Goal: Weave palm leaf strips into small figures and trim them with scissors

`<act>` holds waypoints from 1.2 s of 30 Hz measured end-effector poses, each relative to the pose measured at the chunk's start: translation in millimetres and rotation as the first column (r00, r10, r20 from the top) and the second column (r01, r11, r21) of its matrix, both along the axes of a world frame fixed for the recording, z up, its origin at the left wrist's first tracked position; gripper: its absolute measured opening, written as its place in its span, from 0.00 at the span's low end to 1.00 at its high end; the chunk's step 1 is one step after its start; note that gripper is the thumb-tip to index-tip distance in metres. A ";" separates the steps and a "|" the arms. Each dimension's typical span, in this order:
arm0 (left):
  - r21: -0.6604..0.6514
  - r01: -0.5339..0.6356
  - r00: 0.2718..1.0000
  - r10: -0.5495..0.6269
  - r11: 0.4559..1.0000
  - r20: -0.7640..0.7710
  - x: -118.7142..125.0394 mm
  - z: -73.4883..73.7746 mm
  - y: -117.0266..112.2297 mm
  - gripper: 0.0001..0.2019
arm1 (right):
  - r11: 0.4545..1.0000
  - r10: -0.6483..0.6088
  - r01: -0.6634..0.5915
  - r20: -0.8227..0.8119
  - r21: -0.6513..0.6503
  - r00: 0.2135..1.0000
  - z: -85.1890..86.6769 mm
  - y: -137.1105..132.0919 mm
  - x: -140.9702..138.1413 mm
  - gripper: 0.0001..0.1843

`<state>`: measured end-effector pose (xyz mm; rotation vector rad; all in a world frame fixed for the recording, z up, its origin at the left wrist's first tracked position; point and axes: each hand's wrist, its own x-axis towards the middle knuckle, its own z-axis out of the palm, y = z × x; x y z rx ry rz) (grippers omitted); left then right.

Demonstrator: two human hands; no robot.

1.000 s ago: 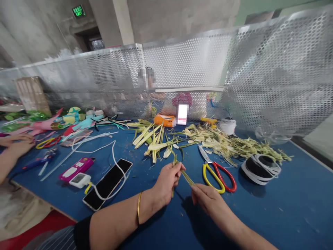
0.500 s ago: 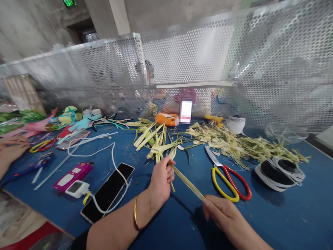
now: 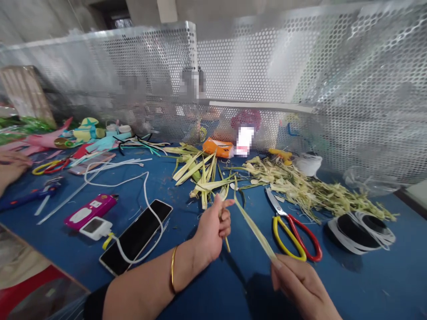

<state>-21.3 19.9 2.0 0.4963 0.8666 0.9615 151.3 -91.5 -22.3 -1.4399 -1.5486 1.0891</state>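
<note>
My right hand (image 3: 296, 278) pinches the near end of a long, pale green corn husk strip (image 3: 255, 229). The strip slants up and away, its narrow far end just right of my left fingertips. My left hand (image 3: 213, 229), with a gold bangle on the wrist, has its lower fingers curled round a thin pale stalk (image 3: 227, 245) whose end pokes out below. Its index finger points toward the strip with a small gap. Beyond the left hand lie loose corn husk leaves (image 3: 195, 171). Red-and-yellow-handled scissors (image 3: 290, 229) rest beside my right hand.
A phone (image 3: 136, 235), white cable and magenta device (image 3: 90, 211) lie left. Shredded husks (image 3: 307, 186) and a black spool with white cord (image 3: 360, 231) are right. An orange packet (image 3: 218, 147) stands before the perforated metal screen (image 3: 253, 66). Another person's hand (image 3: 13, 169) is far left.
The husk strip's far end has come away from my left fingers. My right hand has moved slightly right and down with it. The whole view has shifted a little.
</note>
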 end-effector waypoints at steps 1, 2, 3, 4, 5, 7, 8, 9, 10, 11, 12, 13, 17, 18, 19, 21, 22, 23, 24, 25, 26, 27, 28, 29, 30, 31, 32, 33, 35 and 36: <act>-0.022 0.041 0.999 -0.040 0.999 0.021 1.0 0.7 -3.0 0.27 | 0.999 -0.043 0.043 -0.003 0.013 0.999 -1.8 0.5 0.6 0.32; -0.034 0.082 0.996 -0.081 0.996 0.033 1.9 1.5 -6.1 0.27 | 0.997 -0.071 0.071 0.005 0.022 0.997 -3.0 1.1 0.7 0.32; -0.030 0.126 0.992 -0.125 0.992 0.031 2.6 2.3 -9.3 0.27 | 0.997 -0.078 0.077 0.026 0.028 0.997 -3.4 1.6 0.2 0.32; -0.012 0.166 0.986 -0.166 0.986 0.014 3.1 3.0 -12.2 0.26 | 0.998 -0.061 0.060 0.055 0.032 0.997 -3.0 1.8 -0.9 0.31; 0.009 0.208 0.978 -0.208 0.978 -0.015 3.4 3.3 -14.8 0.26 | 0.999 -0.024 0.021 0.089 0.036 0.996 -1.8 1.9 -2.3 0.31; 0.043 0.273 0.957 -0.267 0.961 -0.111 3.7 2.8 -18.6 0.23 | 0.995 0.087 -0.093 0.161 0.031 0.983 2.3 1.3 -5.7 0.29; 0.053 0.286 0.946 -0.274 0.957 -0.171 3.8 1.9 -20.1 0.22 | 0.989 0.140 -0.148 0.196 0.025 0.970 4.5 1.0 -7.3 0.29; 0.060 0.281 0.937 -0.260 0.958 -0.235 4.1 0.9 -21.2 0.21 | 0.981 0.183 -0.191 0.228 0.017 0.957 6.5 0.7 -8.5 0.28; 0.070 0.261 0.930 -0.231 0.963 -0.287 4.6 0.0 -22.3 0.21 | 0.976 0.207 -0.218 0.254 0.014 0.945 8.0 0.6 -9.4 0.27; 0.083 0.231 0.929 -0.194 0.969 -0.316 5.4 -0.5 -23.5 0.22 | 0.973 0.218 -0.230 0.273 0.015 0.937 8.9 0.6 -9.8 0.27; 0.091 0.204 0.936 -0.167 0.975 -0.311 6.5 -0.6 -24.7 0.22 | 0.972 0.219 -0.234 0.286 0.019 0.933 9.2 0.8 -9.9 0.26; 0.087 0.193 0.948 -0.163 0.977 -0.274 7.8 -0.3 -26.1 0.22 | 0.973 0.214 -0.231 0.292 0.026 0.932 8.9 1.0 -9.6 0.26; -0.039 0.279 0.960 -0.278 0.959 0.025 13.2 2.8 -31.9 0.18 | 0.976 0.198 -0.216 0.295 0.026 0.935 4.0 1.8 -7.6 0.25; -0.073 0.295 0.954 -0.289 0.953 0.083 13.9 3.4 -32.6 0.16 | 0.976 0.199 -0.216 0.299 0.025 0.933 2.9 1.7 -7.1 0.25; -0.102 0.298 0.950 -0.285 0.949 0.126 14.2 3.8 -32.7 0.15 | 0.974 0.206 -0.224 0.310 0.026 0.928 2.2 1.6 -6.8 0.24; -0.140 0.268 0.956 -0.244 0.953 0.166 13.2 4.9 -30.8 0.14 | 0.961 0.248 -0.276 0.348 0.033 0.904 2.3 1.3 -6.1 0.24; -0.151 0.239 0.963 -0.214 0.959 0.164 12.1 5.7 -28.9 0.15 | 0.949 0.280 -0.313 0.371 0.032 0.885 3.0 1.3 -5.6 0.23; -0.155 0.206 0.972 -0.183 0.966 0.149 10.8 6.6 -26.7 0.16 | 0.937 0.311 -0.349 0.390 0.029 0.867 4.1 1.6 -4.9 0.23; -0.150 0.170 0.981 -0.152 0.974 0.123 9.4 7.6 -24.5 0.16 | 0.929 0.330 -0.370 0.404 0.023 0.853 5.2 2.1 -3.8 0.23; -0.141 0.139 0.988 -0.126 0.980 0.093 8.2 8.6 -22.8 0.16 | 0.929 0.329 -0.370 0.412 0.020 0.850 6.2 3.0 -2.3 0.23; -0.133 0.117 0.992 -0.109 0.984 0.063 7.4 9.3 -21.7 0.15 | 0.938 0.305 -0.345 0.415 0.023 0.857 6.9 4.2 -0.5 0.23; -0.130 0.108 0.994 -0.105 0.986 0.031 7.0 9.7 -21.4 0.15 | 0.954 0.259 -0.299 0.415 0.033 0.872 7.2 5.8 1.8 0.22; -0.130 0.108 0.994 -0.110 0.986 -0.006 7.1 9.6 -22.0 0.14 | 0.970 0.195 -0.237 0.413 0.052 0.890 7.4 7.8 4.4 0.22; -0.133 0.115 0.991 -0.123 0.984 -0.049 7.7 9.2 -23.3 0.14 | 0.983 0.123 -0.168 0.410 0.075 0.904 7.5 10.1 7.3 0.22; -0.135 0.130 0.985 -0.143 0.982 -0.094 8.6 8.5 -25.2 0.13 | 0.990 0.049 -0.099 0.408 0.102 0.912 7.7 12.7 10.3 0.21; -0.133 0.151 0.976 -0.169 0.980 -0.140 9.6 7.8 -27.5 0.12 | 0.991 -0.016 -0.040 0.407 0.128 0.913 8.5 15.6 13.4 0.21; -0.126 0.173 0.964 -0.194 0.977 -0.183 10.6 7.0 -29.7 0.12 | 0.988 -0.069 0.007 0.411 0.151 0.909 9.9 18.7 16.7 0.20; -0.114 0.194 0.952 -0.215 0.974 -0.218 11.5 6.5 -31.8 0.11 | 0.985 -0.108 0.039 0.420 0.170 0.901 12.1 22.2 20.1 0.19; -0.094 0.230 0.935 -0.247 0.969 -0.253 12.5 6.4 -35.0 0.07 | 0.976 -0.151 0.061 0.453 0.207 0.878 19.5 30.9 27.9 0.18; -0.092 0.245 0.931 -0.261 0.965 -0.256 12.7 6.6 -36.0 0.04 | 0.970 -0.170 0.062 0.477 0.234 0.863 24.5 36.6 32.3 0.18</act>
